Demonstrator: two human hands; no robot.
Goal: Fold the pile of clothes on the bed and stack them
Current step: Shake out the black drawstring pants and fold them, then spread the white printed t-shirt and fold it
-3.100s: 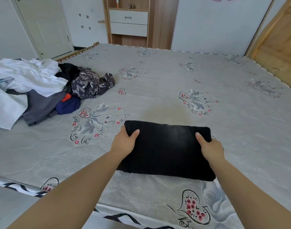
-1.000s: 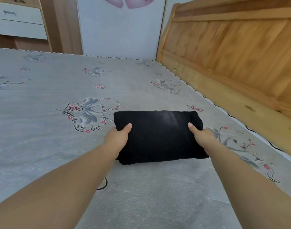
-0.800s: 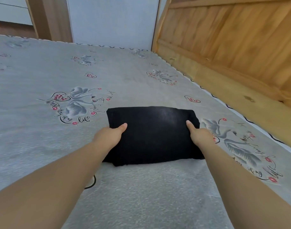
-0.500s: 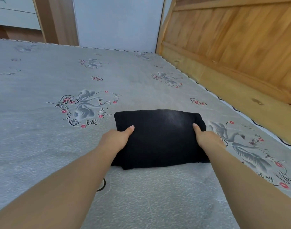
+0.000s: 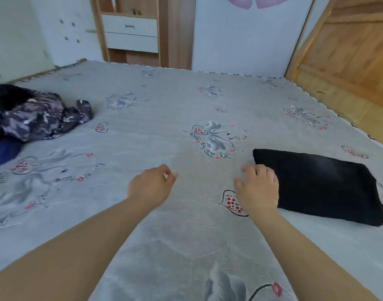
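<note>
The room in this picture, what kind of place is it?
Most likely a home bedroom. A wide bed with a grey swan-print cover fills the view, a wooden headboard stands at its right, and a wooden cabinet with white drawers stands against the far wall.

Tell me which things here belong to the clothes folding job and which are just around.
Job: folded black garment, unfolded clothes pile, bed, left hand, right hand.
Just around: wooden headboard, drawer cabinet.
</note>
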